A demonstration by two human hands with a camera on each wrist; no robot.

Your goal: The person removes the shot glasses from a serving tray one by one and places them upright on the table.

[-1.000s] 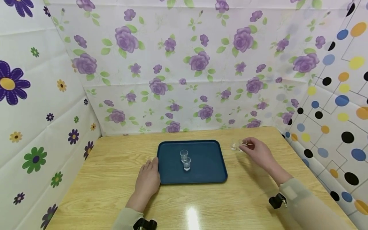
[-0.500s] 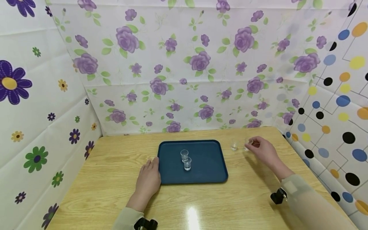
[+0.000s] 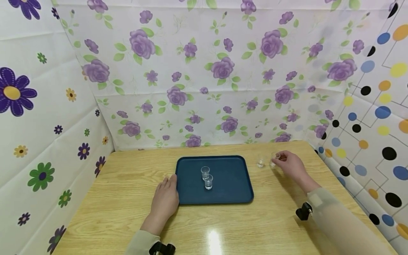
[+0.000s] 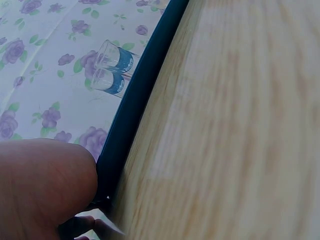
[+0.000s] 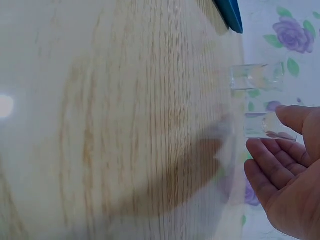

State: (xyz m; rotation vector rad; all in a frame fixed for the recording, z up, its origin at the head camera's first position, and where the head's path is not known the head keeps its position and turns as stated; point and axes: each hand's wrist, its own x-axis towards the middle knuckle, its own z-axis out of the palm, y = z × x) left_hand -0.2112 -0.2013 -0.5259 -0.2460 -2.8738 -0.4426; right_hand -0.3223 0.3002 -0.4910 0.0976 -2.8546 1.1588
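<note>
Two clear shot glasses stand upright on a dark blue tray point(image 3: 229, 191); the front shot glass point(image 3: 208, 182) partly overlaps the rear shot glass point(image 3: 205, 171) in the head view. My left hand point(image 3: 164, 199) rests along the tray's left rim, fingers stretched forward. To the right of the tray, a third shot glass point(image 3: 260, 162) stands on the table. Just right of it, my right hand point(image 3: 292, 165) pinches another shot glass point(image 5: 256, 126) between thumb and fingertips. That glass appears upright at the table surface, apart from its neighbour point(image 5: 257, 76).
The wooden table point(image 3: 127, 180) runs back to a flowered cloth wall point(image 3: 204, 88). Cloth with flowers point(image 3: 47, 148) hangs at the left, and dotted cloth point(image 3: 369, 141) at the right. A light reflection shows near the front.
My right hand first moved right with its shot glass, opening a gap to the neighbouring glass, then stayed nearly still while the wrist shifted slightly. My left hand and the tray kept their place.
</note>
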